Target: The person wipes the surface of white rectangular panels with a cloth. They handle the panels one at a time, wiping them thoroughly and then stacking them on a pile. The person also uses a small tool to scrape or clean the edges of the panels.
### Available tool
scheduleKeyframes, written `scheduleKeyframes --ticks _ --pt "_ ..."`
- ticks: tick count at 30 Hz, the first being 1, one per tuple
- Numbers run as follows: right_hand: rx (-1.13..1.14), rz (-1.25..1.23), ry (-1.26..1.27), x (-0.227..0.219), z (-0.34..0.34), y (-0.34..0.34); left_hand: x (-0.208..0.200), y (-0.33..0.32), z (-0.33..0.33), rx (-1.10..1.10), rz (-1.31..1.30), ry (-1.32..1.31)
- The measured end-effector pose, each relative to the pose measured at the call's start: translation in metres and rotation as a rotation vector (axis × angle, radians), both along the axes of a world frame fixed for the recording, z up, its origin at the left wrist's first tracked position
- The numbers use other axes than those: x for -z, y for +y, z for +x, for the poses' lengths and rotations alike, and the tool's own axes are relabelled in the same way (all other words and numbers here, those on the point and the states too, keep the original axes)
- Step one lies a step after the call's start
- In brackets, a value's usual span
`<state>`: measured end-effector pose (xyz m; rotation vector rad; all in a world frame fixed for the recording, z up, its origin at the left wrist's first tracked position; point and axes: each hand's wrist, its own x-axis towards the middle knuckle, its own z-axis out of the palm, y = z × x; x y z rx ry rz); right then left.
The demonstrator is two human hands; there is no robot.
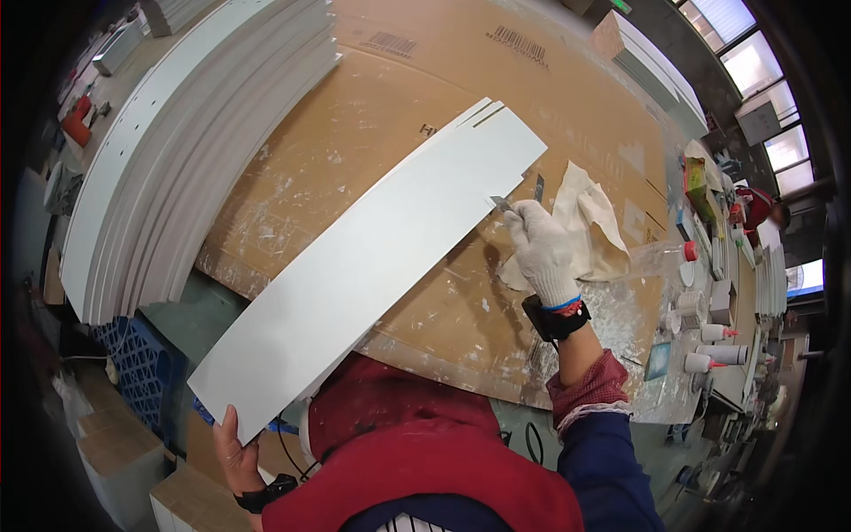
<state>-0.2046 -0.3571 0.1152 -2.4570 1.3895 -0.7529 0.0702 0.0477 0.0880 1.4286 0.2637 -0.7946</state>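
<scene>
A long white board (372, 275) lies slantwise across the cardboard-covered table, its near left end jutting over the edge. My bare left hand (236, 454) grips that near end, thumb on top and the other fingers hidden beneath. In a white knit glove, my right hand (541, 248) is closed around a small metal scraper (500, 203); its blade meets the board's right edge near the far end. Slots or a second edge show at the board's far tip. Beside the right hand lies a crumpled cream cloth (587, 222), with a thin dark metal strip (539, 186) close by.
A tall stack of white boards (204, 133) stands on the left, another stack (651, 71) at the far right. Paint-smeared cardboard (425, 310) covers the table. Along the right are a clear bottle with a red cap (660, 258) and several white glue bottles (700, 362). A blue plastic crate (137, 363) sits lower left.
</scene>
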Motion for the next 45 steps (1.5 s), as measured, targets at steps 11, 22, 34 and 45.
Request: scheduleKeyframes --ticks 11,22,34,45 --pt "0.109 -0.023 0.132 0.002 -0.020 -0.069 0.008 0.007 0.000 0.015 0.036 -0.151" --pt "-0.135 0.164 -0.025 0.001 -0.006 -0.034 0.010 0.013 0.003 0.021 0.030 -0.126" --pt "-0.180 0.117 0.049 -0.015 0.001 -0.033 0.017 0.010 0.009 0.076 0.002 -0.160" --pt "-0.191 0.129 0.012 -0.014 0.001 -0.044 0.016 0.014 0.010 0.091 0.023 -0.172"
